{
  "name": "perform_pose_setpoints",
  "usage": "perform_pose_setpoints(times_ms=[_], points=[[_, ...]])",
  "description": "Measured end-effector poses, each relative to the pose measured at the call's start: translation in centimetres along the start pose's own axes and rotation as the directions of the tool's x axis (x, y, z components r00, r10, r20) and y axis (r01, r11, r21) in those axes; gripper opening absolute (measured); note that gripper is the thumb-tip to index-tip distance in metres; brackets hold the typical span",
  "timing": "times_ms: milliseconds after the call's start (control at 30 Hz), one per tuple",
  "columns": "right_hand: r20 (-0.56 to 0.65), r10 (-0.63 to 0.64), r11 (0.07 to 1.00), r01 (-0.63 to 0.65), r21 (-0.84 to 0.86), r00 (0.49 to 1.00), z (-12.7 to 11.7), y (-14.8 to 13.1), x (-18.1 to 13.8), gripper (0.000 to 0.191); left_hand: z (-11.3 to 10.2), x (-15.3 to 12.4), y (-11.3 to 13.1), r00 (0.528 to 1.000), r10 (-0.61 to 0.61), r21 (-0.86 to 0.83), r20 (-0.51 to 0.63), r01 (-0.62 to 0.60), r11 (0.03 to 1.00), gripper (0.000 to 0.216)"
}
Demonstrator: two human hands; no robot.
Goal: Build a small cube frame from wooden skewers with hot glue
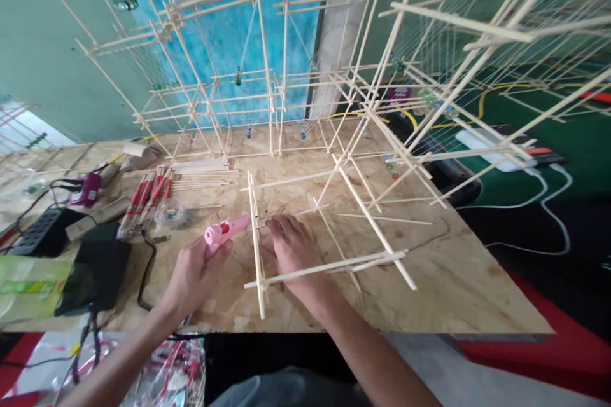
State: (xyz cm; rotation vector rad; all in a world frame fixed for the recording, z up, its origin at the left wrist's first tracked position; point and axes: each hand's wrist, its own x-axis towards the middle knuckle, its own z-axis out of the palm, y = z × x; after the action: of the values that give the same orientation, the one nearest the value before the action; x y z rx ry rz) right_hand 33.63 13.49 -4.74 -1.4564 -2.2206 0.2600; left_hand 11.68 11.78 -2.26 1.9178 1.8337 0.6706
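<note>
My left hand point(198, 270) is closed around a pink glue gun point(224, 232), whose nozzle points right at a joint of a stick frame point(258, 248). My right hand point(291, 245) rests on the board just right of that joint, fingers pinched on a thin wooden stick point(267, 224) at the frame. The frame of thin wooden sticks lies partly flat on the chipboard table point(453, 280) and joins a tall lattice of sticks point(363, 95) rising behind and to the right.
Packs of sticks in red-and-white wrappers point(146, 197) and loose sticks point(200, 168) lie left of centre. A black box point(95, 267), a black power strip point(41, 232) and cables sit at the left. A white device with cables point(496, 156) lies right, off the board.
</note>
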Motion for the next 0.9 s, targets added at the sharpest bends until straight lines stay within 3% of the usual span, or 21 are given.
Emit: perform_pose_setpoints(times_ms=[133,300,633,900], points=[[-0.002,0.018,1.000,-0.018,0.006,1.000,0.1,0.0,0.1,0.023,0.0,0.3,0.3,0.997,0.071,0.064,-0.040,-0.069,0.996,0.039],[-0.018,0.012,1.000,-0.012,0.015,1.000,0.3,0.1,0.1,0.024,0.2,0.5,0.6,0.993,0.117,0.073,-0.008,-0.116,0.991,0.035],[-0.006,0.032,0.999,-0.032,0.024,0.999,0.5,0.1,0.1,0.027,0.1,0.6,1.2,0.992,0.071,-0.046,0.100,-0.066,0.997,0.042],[-0.012,0.041,0.999,-0.041,0.032,0.999,0.7,0.1,0.1,0.024,0.4,0.6,1.0,0.993,0.102,-0.025,0.061,-0.101,0.995,0.041]])
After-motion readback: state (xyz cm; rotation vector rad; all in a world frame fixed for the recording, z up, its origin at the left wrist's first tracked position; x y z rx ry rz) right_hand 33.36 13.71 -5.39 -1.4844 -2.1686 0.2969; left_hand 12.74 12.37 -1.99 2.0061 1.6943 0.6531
